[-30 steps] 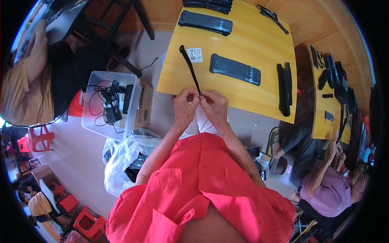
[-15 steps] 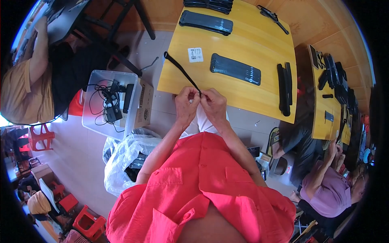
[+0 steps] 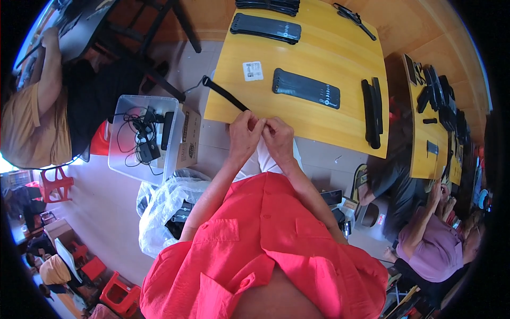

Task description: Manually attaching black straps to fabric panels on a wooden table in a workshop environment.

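Close together at the near edge of the yellow table [image 3: 234, 106], both my hands pinch one end of a thin black strap [image 3: 226, 94]. My left hand [image 3: 244, 136] is closed on it, thumb against fingers. Fingertips of my right hand [image 3: 278, 139] meet the left ones; the pinched end is hidden between them. The strap slants away to the far left, over the table, and ends in a small loop. Beyond my right hand lies a flat black pack of straps [image 3: 306, 89] with a row of slots. A white printed label [image 3: 253, 71] lies to its left.
More black packs [image 3: 265, 27] are stacked at the table's far side, and long black straps [image 3: 371, 112] lie at its right. A clear plastic bin [image 3: 116, 143] of cables stands on the floor at left, near a plastic bag [image 3: 159, 212]. Other people sit on both sides.
The strap's loop end has swung lower and to the left, and less of its length shows beyond my fingers. My hands stay pinched together, in nearly the same place.
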Demonstrator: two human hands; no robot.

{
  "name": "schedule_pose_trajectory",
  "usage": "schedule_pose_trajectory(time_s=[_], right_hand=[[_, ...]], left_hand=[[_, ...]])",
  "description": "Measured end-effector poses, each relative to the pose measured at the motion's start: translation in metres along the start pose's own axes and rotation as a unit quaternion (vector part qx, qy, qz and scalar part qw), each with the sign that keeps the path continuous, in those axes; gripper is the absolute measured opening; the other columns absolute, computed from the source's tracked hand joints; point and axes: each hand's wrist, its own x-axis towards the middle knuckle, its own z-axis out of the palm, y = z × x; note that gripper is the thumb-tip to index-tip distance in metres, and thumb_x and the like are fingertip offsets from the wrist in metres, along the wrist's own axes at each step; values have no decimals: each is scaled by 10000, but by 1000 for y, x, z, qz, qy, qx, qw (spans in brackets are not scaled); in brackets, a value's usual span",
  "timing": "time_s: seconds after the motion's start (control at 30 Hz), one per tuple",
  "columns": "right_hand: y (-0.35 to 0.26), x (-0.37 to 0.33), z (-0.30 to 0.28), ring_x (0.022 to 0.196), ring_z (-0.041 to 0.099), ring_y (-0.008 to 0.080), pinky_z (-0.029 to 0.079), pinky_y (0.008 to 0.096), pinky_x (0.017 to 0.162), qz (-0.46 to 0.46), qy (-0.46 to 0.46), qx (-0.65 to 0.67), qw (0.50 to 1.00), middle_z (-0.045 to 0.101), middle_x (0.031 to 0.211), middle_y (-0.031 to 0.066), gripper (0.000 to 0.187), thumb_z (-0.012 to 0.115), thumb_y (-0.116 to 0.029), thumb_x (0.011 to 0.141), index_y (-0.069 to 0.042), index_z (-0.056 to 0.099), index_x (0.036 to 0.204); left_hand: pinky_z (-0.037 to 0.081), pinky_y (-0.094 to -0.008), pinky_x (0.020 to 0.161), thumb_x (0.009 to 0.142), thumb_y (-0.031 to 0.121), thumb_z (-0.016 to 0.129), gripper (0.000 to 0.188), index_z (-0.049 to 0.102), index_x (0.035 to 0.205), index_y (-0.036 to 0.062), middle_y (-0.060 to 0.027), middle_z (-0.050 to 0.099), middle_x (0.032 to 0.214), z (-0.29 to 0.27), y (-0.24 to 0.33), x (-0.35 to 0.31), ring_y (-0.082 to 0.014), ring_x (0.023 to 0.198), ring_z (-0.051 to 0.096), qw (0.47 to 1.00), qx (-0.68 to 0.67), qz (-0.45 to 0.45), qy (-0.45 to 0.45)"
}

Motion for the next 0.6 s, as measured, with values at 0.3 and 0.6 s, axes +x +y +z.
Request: schedule_pose_trajectory(time_s=[0.3, 0.6], right_hand=[[3, 3, 3, 606, 609, 270, 476, 332, 562, 79, -28, 96, 992, 603, 710, 163, 98, 572, -29, 765, 39, 628, 806], [5, 8, 4, 580, 628, 236, 496, 316, 573, 150, -92, 184, 967, 624, 695, 153, 115, 539, -2, 779, 48, 632, 824]], left_hand=[[427, -345, 543, 801, 195, 641, 253, 508, 709, 1, -131, 560, 614, -10, 11, -4, -239, 541, 553, 999, 19, -30, -6], [400, -413, 614, 843, 151, 574, 183, 482, 776, 8, -181, 541, 697, -12, 0, -5, -365, 684, 543, 996, 70, -26, -39]])
